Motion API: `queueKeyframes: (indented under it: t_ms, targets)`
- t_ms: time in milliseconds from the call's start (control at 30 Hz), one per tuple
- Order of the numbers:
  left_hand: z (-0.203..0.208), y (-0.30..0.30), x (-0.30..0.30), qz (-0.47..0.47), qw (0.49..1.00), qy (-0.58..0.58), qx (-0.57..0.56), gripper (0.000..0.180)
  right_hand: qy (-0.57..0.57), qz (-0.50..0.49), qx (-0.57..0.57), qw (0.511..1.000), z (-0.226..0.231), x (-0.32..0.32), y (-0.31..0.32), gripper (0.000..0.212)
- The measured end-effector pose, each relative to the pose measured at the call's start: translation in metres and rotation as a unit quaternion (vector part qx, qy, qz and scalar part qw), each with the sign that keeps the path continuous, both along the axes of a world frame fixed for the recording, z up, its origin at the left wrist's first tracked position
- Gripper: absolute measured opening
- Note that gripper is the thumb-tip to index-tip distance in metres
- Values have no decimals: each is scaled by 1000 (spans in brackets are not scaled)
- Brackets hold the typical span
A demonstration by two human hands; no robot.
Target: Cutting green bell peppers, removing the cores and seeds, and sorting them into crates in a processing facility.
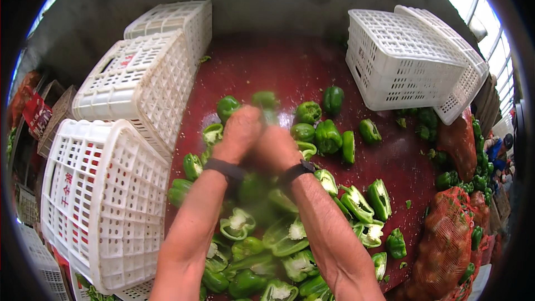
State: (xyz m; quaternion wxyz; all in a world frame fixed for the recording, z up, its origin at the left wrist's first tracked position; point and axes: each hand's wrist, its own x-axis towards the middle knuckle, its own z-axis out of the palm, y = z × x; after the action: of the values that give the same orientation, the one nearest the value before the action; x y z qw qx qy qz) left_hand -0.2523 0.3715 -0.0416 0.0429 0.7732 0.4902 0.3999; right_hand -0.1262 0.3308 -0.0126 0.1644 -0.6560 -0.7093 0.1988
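My left hand (242, 131) and my right hand (278, 146) meet over the middle of the red table, fingers curled inward. A smear in the picture and the backs of the hands hide what they grip, if anything. Just beyond the knuckles is a blurred green bell pepper (265, 99); whether the hands touch it I cannot tell. Another whole pepper (228, 108) lies beside my left hand. Right of my right hand several whole peppers (329, 137) sit together. Halved peppers (238, 224) with pale cores showing lie in a heap beneath and between my forearms.
White plastic crates (134, 200) line the left side of the red table (267, 58). More white crates (401, 58) stand at the far right. Orange mesh sacks (446, 239) are at the near right, with loose peppers (428, 122) behind them. A grey wall (284, 0) closes off the back.
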Motion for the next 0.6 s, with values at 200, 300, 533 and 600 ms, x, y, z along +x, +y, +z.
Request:
queueKeyframes:
  t_ms: [200, 300, 533, 600]
  targets:
    - [16, -31, 2, -39, 999, -5, -29, 11, -135, 159, 5, 978, 37, 9, -37, 18]
    - [11, -29, -1, -20, 999, -29, -37, 12, -218, 174, -4, 960, 34, 5, -37, 17]
    - [10, -30, 10, -20, 997, -37, -61, 12, -253, 145, 108, 950, -23, 18, -18, 19]
    - [4, -29, 7, 12, 998, -39, -46, 9, -128, 113, 106, 980, -33, 13, -22, 18]
